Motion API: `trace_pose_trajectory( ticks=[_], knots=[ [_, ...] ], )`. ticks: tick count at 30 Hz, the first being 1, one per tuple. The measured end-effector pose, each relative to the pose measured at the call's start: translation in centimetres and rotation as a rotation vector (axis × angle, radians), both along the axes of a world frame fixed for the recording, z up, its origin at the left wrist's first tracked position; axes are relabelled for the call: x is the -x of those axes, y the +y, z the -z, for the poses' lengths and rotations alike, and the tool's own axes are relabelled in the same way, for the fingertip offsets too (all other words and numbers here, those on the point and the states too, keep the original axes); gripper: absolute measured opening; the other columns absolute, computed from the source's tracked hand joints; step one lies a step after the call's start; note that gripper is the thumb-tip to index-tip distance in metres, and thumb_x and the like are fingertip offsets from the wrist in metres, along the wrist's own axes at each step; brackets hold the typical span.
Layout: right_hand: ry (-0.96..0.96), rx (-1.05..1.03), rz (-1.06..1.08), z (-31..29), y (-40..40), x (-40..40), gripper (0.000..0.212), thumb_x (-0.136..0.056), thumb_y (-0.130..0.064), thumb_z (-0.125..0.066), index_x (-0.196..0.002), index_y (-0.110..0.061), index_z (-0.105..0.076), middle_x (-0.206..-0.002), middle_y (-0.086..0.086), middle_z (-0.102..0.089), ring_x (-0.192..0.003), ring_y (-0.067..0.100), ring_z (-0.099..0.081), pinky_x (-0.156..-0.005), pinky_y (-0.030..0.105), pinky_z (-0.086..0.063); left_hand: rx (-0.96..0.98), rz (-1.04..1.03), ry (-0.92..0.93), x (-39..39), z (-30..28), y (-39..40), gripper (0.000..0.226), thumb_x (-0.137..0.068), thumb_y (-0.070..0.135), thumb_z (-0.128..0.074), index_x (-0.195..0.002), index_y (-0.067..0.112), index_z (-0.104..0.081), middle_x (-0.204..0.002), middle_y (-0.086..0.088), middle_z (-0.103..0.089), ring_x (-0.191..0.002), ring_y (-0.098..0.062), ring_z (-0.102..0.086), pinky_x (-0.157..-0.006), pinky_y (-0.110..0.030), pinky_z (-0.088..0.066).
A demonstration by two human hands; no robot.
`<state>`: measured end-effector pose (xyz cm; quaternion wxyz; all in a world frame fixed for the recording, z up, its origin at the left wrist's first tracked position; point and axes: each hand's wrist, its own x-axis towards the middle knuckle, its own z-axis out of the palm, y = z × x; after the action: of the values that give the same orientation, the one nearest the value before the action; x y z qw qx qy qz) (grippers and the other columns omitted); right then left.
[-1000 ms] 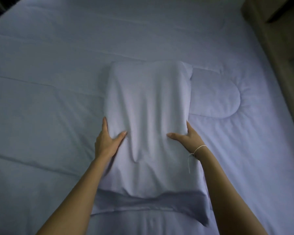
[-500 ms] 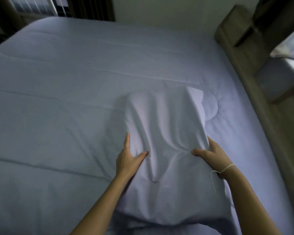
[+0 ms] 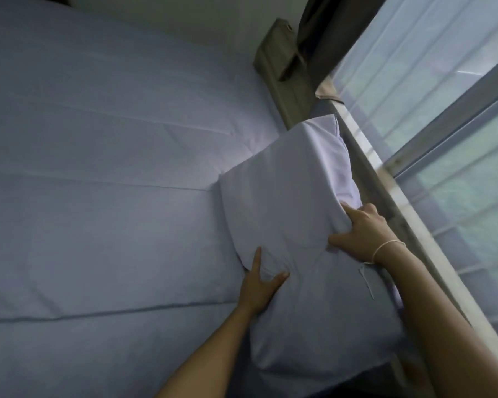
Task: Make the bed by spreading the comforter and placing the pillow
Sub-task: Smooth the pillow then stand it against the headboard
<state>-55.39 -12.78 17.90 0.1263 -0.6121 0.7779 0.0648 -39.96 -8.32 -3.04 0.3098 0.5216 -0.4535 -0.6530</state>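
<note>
Bedside: pillow (image 3: 285, 196) between both grips.

Brightness: dim where I work, cool bluish cast.
Light source: daylight through the window (image 3: 449, 116) on my right.
Shadows: deep beneath the pillow (image 3: 296, 214); the comforter (image 3: 98, 168) darkens toward me.
Glare: window panes washed pale.
Blur: overall soft, window frame streaked.
Distortion: wide-angle bending at the edges.
</note>
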Motion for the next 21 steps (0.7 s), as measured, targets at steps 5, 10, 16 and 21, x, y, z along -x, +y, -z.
trace_pose_trajectory(
  ticks=[5,10,16,21],
  knots=[
    [-0.061,-0.021,0.041,5.1,1.3,6.3,0.071,-0.067,-0.039,-0.071,-0.131,-0.044,-0.040,-0.116,0.010,-0.039,-0.106,0.039,-0.043,-0.094,0.039,-0.041,-0.059,-0.101,-0.221,3.9,3.1,0.8,0.108,-0.065,0.073,-0.064,-0.141,0.053,0.009,-0.152,-0.015,-0.024,-0.136,-0.029,-0.034,-0.108,-0.031,-0.030],
    [-0.217,0.048,0.086,7.3,3.1,10.4,0.077,-0.067,-0.044,-0.068,-0.138,-0.038,-0.039,-0.115,0.005,-0.039,-0.109,0.033,-0.043,-0.099,0.039,-0.040,0.182,-0.092,-0.825,5.9,4.5,3.3,0.083,-0.082,0.076,-0.020,-0.149,0.031,-0.003,-0.157,-0.021,0.002,-0.143,-0.043,-0.009,-0.108,-0.063,-0.017],
    [-0.532,0.235,0.144,6.7,4.5,10.9,0.087,-0.070,-0.046,-0.077,-0.142,-0.047,-0.029,-0.145,0.005,-0.025,-0.132,0.021,-0.035,-0.110,0.028,-0.030,0.216,-0.027,-0.907,6.6,6.2,3.0,0.071,-0.093,0.061,-0.009,-0.150,0.020,-0.019,-0.156,-0.017,-0.013,-0.143,-0.041,-0.013,-0.110,-0.059,-0.019],
    [-0.564,0.146,0.216,6.2,3.9,9.7,0.092,-0.064,-0.059,-0.076,-0.142,-0.044,-0.031,-0.160,0.011,0.000,-0.141,0.029,-0.026,-0.111,0.029,-0.027,0.311,0.005,-0.808,5.5,8.2,3.1,0.071,-0.091,0.063,0.004,-0.149,0.021,0.006,-0.158,-0.016,0.004,-0.146,-0.028,0.006,-0.118,-0.048,-0.009]
  ],
)
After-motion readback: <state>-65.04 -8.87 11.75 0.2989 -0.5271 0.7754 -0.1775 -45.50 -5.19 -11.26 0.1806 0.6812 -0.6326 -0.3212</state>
